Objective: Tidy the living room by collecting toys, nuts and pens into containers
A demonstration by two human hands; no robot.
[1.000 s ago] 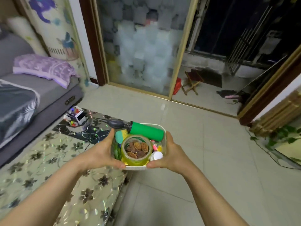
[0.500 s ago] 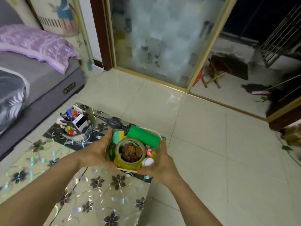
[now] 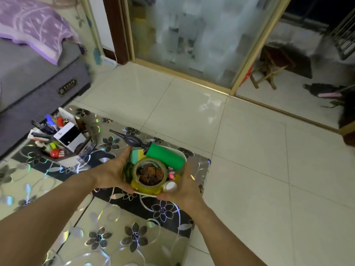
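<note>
We are holding a small clear plastic container (image 3: 182, 154) over the near-right part of the floral mat (image 3: 134, 233), our left hand (image 3: 113, 172) wrapping its left wall and our right hand (image 3: 184, 186) cupping its near-right corner from beneath, fingers curled round it on both sides. It is crowded: a roll of yellowish tape (image 3: 148, 174) is lying flat on top with brown nuts (image 3: 150, 172) heaped in its core, a green pump (image 3: 165, 156) is resting across the far rim with its black nozzle (image 3: 125, 138) sticking out past the left edge, and a white cap (image 3: 170, 186) is sitting at the near corner. We are judging the load light but top-heavy and loose; the thin walls are probably flexing under a squeeze, and the nuts could be spilling if it tips. Taking it low, at the base and opposite sides, and keeping it level seems the safest hold. Beyond the container, at the mat's far-left corner, an organiser (image 3: 63, 144) of pens (image 3: 49, 121) is standing beside the grey sofa (image 3: 38, 87).
</note>
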